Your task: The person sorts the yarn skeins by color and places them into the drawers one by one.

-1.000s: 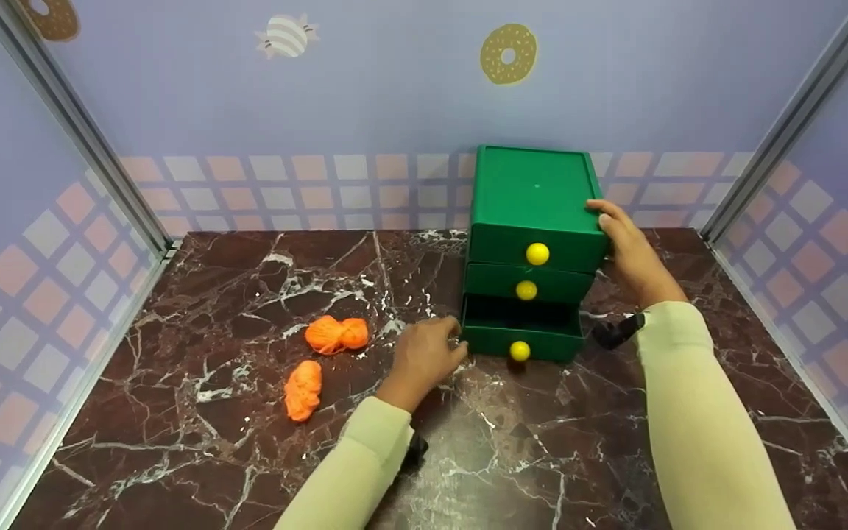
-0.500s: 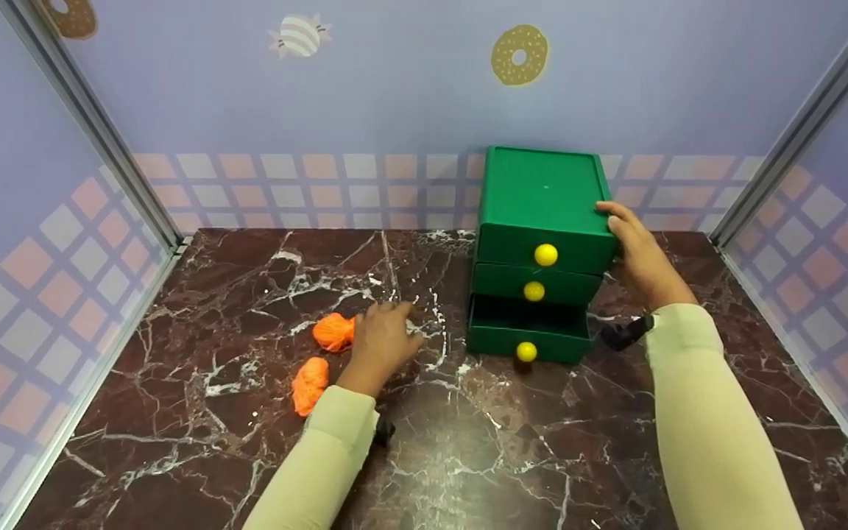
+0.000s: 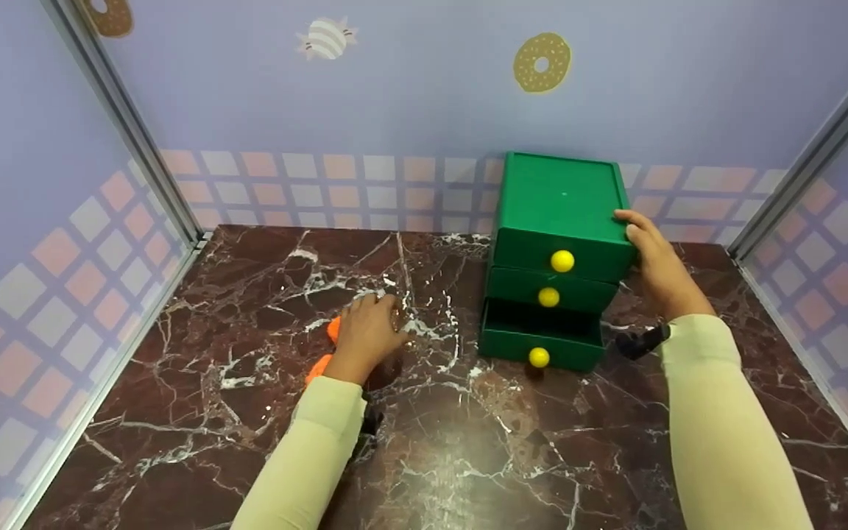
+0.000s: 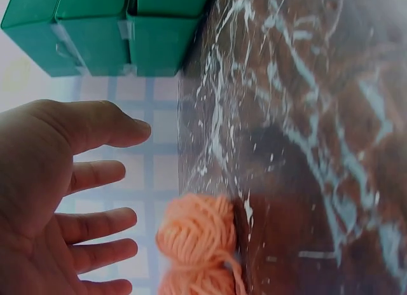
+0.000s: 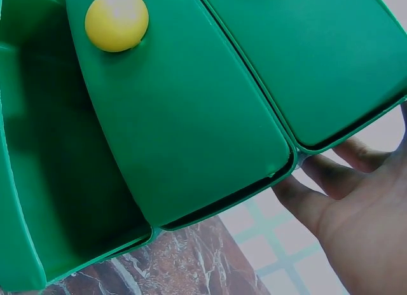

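Observation:
My left hand (image 3: 366, 335) is over the two orange yarn bundles, hiding most of both in the head view. One yarn bundle (image 3: 333, 330) peeks out beyond its fingers, the other (image 3: 318, 366) by the wrist. In the left wrist view, the fingers are spread and apart from a yarn bundle (image 4: 197, 228) tied at its waist. A green drawer unit (image 3: 564, 195) with yellow ball knobs stands to the right. Its bottom drawer (image 3: 506, 346) is pulled out, and its visible inside looks bare. My right hand (image 3: 663, 272) rests against the unit's right side, fingertips at the top edge.
Dark red marbled tabletop (image 3: 247, 427) runs beneath everything. A patterned back wall (image 3: 409, 96) rises behind the drawer unit, with side panels at left and right. The pulled-out drawer juts toward the front.
My left hand has moved left from beside the bottom drawer to over the yarn bundles. My right hand stays against the drawer unit. The head view has shifted slightly.

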Available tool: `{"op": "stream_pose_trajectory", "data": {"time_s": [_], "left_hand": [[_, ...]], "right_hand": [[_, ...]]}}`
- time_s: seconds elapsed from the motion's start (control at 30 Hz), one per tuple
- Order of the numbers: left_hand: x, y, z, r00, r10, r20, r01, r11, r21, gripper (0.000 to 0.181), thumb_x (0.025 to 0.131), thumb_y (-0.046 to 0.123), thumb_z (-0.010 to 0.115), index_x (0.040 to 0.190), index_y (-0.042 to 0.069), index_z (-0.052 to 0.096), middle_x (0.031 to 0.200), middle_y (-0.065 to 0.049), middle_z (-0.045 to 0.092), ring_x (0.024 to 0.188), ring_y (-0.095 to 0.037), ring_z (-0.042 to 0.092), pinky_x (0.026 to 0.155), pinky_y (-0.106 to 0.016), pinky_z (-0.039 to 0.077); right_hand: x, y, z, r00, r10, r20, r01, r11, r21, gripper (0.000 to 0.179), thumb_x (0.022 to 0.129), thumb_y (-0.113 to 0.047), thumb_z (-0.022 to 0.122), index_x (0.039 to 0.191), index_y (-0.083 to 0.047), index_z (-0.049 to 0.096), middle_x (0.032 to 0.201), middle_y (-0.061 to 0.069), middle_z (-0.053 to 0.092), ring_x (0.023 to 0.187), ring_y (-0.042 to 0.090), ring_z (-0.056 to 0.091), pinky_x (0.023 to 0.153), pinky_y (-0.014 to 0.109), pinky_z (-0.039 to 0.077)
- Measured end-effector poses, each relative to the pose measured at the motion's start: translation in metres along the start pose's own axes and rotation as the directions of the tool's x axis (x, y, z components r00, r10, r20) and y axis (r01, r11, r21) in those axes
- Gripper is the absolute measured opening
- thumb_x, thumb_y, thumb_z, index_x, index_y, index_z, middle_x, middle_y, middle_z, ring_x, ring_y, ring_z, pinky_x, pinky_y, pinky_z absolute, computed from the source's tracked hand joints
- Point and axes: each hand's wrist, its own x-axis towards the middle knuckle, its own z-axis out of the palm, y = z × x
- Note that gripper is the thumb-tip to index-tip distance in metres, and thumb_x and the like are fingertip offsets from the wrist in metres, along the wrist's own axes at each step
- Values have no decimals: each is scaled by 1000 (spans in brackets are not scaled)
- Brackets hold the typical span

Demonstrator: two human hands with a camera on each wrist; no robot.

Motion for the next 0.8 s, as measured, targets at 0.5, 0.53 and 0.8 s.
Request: {"op": "stream_pose_trajectory", "data": {"time_s": [0.5, 0.53, 0.8], "left_hand": [[5, -26, -7, 991, 27, 129, -23, 999, -26, 63, 79, 22, 68, 139, 12, 50, 135, -21, 50, 124, -42, 49, 105, -56, 37], [5, -27, -7, 991, 35, 132, -31, 999, -26, 62, 80, 21, 67, 139, 12, 50, 135, -22, 50, 124, -42, 49, 105, -56, 37], [7, -36, -2, 988, 48, 145, -52, 998, 23, 40, 89, 20, 59, 128, 11, 58, 124, -21, 59, 119, -43, 53, 101, -58, 40]], "right_hand": [[16, 19, -15, 1000, -26, 8, 26, 1000, 7, 43, 105, -40, 27, 147, -33, 30, 157, 17, 7, 127, 35, 37, 83, 25, 49], [17, 21, -16, 1000, -28, 9, 28, 1000, 4, 43, 105, -41, 27, 147, -34, 30, 158, 17, 6, 128, 35, 37, 83, 25, 48], [19, 22, -16, 999, -45, 21, 45, 999, -4, 45, 105, -40, 27, 150, -32, 26, 158, 18, 3, 128, 35, 35, 83, 25, 49]]}}
